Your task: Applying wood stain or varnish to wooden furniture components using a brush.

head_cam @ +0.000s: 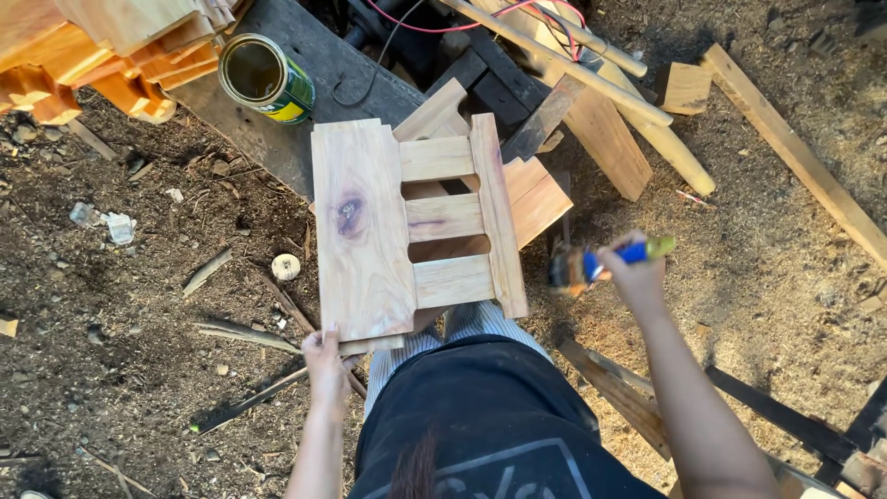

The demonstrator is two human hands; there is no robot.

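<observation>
Sawdust-strewn ground [139,370] littered with offcuts, an open can [266,78] on a plank. The left hand [327,362] clamps its fingers on the wooden crate's [407,231] near edge; the right hand [636,270] grips a blurred tool, seemingly a brush [591,264], beside the crate.

pale knotted wooden panel [365,240], blue-handled brush [601,263], green-yellow can [266,79]
</observation>
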